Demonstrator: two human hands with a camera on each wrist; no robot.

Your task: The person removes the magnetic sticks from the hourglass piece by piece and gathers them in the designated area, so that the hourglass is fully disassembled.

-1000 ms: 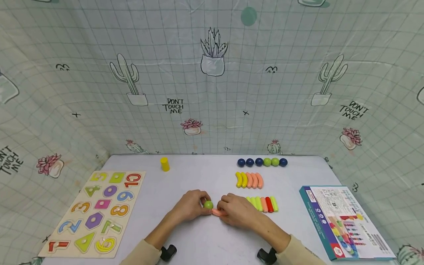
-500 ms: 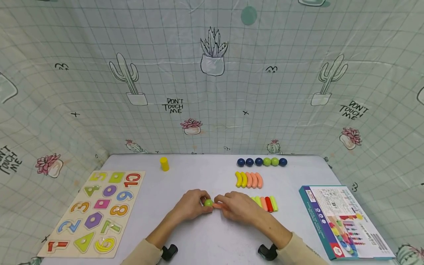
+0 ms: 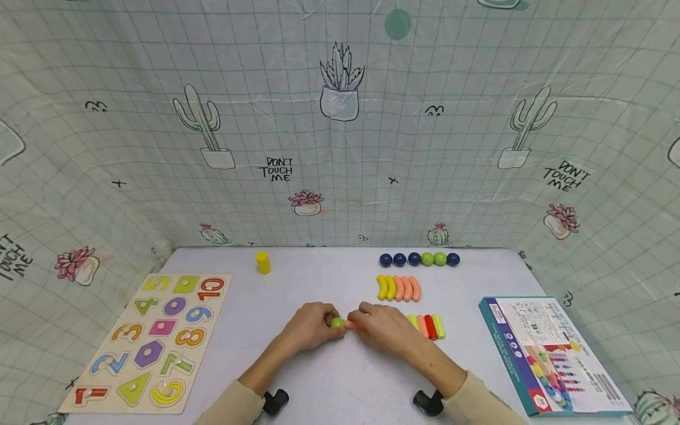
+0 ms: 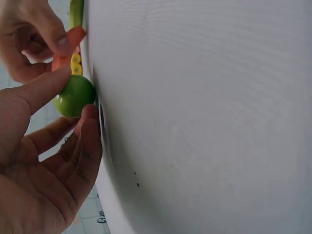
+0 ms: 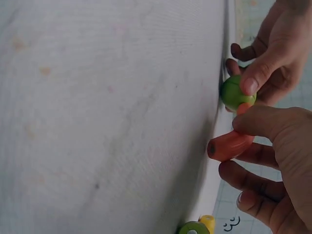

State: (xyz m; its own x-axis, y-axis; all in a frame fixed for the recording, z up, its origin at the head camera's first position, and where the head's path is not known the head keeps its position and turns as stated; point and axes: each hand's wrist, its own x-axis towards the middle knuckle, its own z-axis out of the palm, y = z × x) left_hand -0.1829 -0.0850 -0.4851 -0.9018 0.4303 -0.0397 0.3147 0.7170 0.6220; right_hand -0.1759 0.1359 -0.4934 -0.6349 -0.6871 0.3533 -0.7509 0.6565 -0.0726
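A glossy green ball point(image 3: 337, 323) is pinched between the thumb and fingers of my left hand point(image 3: 308, 326), low over the white table. To its right, my right hand point(image 3: 383, 328) pinches a curved salmon-orange rod point(image 5: 228, 146) between thumb and fingers. One end of the rod meets the side of the ball, while its other end, showing a small dark hole, points back toward the right wrist camera. In the left wrist view the green ball point(image 4: 75, 96) overlaps part of the orange rod point(image 4: 75, 36). My right fingers hide much of the rod in the head view.
Blue and green balls point(image 3: 414, 259) form a row at the back right. Nearer lie curved yellow and pink rods point(image 3: 399, 288), then straight green, pink and red rods point(image 3: 430, 327). A box point(image 3: 555, 354) lies right, a number puzzle board point(image 3: 151, 342) left, a yellow cylinder point(image 3: 262, 262) behind.
Both hands have shifted slightly away from the body with the ball and rod. The rod has swung up from the ball's lower right to level with its right side.
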